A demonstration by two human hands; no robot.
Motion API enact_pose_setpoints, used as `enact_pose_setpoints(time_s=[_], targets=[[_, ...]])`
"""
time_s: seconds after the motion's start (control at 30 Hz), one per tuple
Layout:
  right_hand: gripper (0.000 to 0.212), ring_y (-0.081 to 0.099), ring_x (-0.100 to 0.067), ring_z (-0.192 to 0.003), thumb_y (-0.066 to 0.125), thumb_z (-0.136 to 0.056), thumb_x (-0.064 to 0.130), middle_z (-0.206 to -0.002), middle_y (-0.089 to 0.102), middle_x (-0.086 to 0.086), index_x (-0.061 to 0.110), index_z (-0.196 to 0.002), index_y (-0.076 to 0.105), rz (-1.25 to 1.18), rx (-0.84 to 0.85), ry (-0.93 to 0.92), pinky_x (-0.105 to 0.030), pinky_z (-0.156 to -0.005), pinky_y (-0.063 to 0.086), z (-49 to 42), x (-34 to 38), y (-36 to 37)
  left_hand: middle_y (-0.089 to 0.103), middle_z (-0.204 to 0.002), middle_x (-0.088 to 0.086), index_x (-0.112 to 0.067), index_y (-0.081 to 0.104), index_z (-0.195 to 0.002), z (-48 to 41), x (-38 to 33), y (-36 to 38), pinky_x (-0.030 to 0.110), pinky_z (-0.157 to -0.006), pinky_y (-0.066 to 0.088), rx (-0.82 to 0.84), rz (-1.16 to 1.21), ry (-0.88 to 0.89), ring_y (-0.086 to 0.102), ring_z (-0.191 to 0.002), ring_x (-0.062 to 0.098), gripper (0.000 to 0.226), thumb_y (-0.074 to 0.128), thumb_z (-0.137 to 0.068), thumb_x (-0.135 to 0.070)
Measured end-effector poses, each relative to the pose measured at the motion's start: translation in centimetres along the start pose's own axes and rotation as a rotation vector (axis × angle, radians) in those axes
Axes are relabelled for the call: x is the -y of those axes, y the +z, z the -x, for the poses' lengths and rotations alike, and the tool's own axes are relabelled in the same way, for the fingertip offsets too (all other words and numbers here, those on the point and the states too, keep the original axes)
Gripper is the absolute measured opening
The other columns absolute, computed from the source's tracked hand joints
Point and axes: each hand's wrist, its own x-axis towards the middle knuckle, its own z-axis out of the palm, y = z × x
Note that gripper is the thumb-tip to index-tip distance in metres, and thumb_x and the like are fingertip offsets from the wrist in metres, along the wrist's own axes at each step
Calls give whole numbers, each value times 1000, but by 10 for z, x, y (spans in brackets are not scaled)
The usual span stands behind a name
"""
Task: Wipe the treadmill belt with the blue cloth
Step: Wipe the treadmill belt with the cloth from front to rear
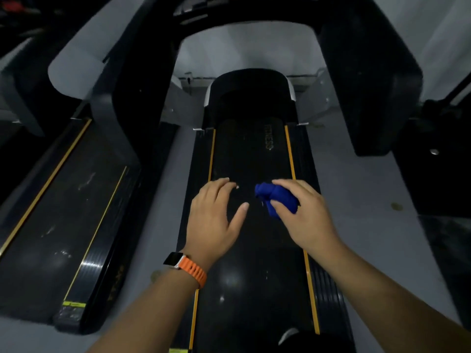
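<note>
The black treadmill belt (251,159) runs up the middle of the view between two yellow side lines. My right hand (304,215) grips a bunched blue cloth (274,198) over the belt's middle, right of centre. To its left, my left hand (215,220) hovers over the belt with the fingers spread and relaxed, holding nothing. An orange watch strap circles the left wrist. Whether the cloth touches the belt I cannot tell.
The treadmill's black uprights (367,80) and arched console frame (244,26) stand at the belt's far end. A second treadmill (58,225) lies parallel on the left. Grey floor (369,200) runs along the right, with dark equipment (441,174) at the right edge.
</note>
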Motion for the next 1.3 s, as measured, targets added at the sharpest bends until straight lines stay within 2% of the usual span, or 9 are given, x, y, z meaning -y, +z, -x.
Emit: enact_pose_setpoints(time_s=[0.13, 0.33, 0.5, 0.63, 0.73, 0.93, 1.03, 1.2, 1.3], targets=[[46, 54, 3, -109, 70, -87, 15, -120, 56, 17, 27, -130, 59, 40, 65, -17, -13, -93, 43, -113, 15, -20, 51, -146, -4, -21, 55, -140, -107, 9, -18, 46, -112, 43, -10, -16, -31, 44, -139, 16, 51, 50, -101, -53], [44, 55, 1, -108, 69, -88, 16, -121, 58, 13, 24, -130, 58, 66, 47, -7, -24, -97, 48, -270, 42, -5, 51, -146, -2, -19, 56, -139, -245, 50, -38, 48, -110, 44, 22, -8, -28, 45, -139, 20, 50, 51, -101, -51], [44, 54, -2, -115, 68, -89, 15, -126, 58, 10, 22, -131, 58, 62, -21, -23, -27, -102, 46, -402, 32, 31, 50, -148, 2, -16, 54, -140, -378, 108, -6, 50, -110, 42, 20, -22, 4, 44, -141, 25, 52, 51, -100, -50], [44, 53, -1, -115, 67, -91, 19, -128, 57, 9, 26, -133, 56, 29, -26, 63, -25, -101, 46, -491, 0, 57, 47, -153, 3, -16, 52, -143, -465, 143, 24, 50, -113, 39, 57, -17, -16, 40, -145, 27, 54, 51, -101, -50], [44, 53, -2, -116, 67, -91, 21, -129, 57, 9, 27, -132, 54, 3, -15, 99, -23, -101, 46, -543, -27, 65, 47, -153, 4, -16, 53, -144, -513, 164, 46, 51, -112, 40, 84, -27, 1, 39, -145, 27, 54, 51, -101, -49], [43, 56, -3, -111, 71, -88, 17, -121, 60, 7, 18, -125, 52, -75, -71, 127, -24, -97, 47, -618, -101, 74, 46, -154, 5, -16, 52, -145, -587, 190, 116, 53, -110, 41, 158, -50, -12, 39, -145, 27, 55, 49, -102, -50], [41, 59, -6, -108, 73, -86, 14, -118, 60, 7, 19, -118, 49, -127, -111, 158, -31, -93, 52, -644, -151, 83, 44, -157, 5, -17, 50, -147, -611, 198, 162, 55, -112, 39, 186, -60, -28, 36, -147, 28, 56, 49, -102, -50], [39, 57, -4, -107, 74, -86, 17, -120, 57, 11, 25, -114, 48, -155, -142, 232, -35, -90, 54, -675, -260, 116, 42, -159, 3, -18, 50, -148, -635, 223, 278, 55, -114, 38, 193, -76, -49, 33, -150, 26, 58, 46, -102, -52], [39, 59, -10, -106, 73, -86, 20, -119, 57, 6, 32, -112, 46, -141, -144, 259, -40, -88, 55, -685, -339, 153, 43, -159, 4, -17, 50, -147, -640, 252, 368, 55, -113, 39, 195, -78, -20, 35, -150, 26, 58, 46, -102, -52]])
